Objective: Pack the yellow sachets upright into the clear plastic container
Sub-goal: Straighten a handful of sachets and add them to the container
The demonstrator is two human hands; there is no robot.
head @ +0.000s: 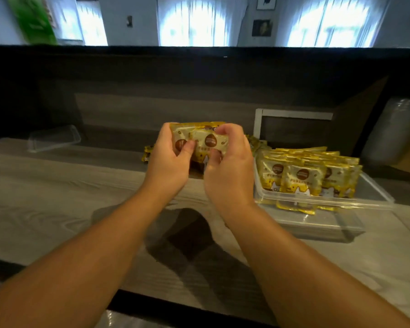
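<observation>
— What have you got hold of?
— A small bunch of yellow sachets (200, 140), gripped between my left hand (169, 159) and right hand (227, 171), lifted above the table (57, 209).
— And the clear container (355, 204)?
— Just beside my right hand, with a row of packed sachets (303, 176) standing upright inside. Its lid (53, 138) lies well off past my left hand.
</observation>
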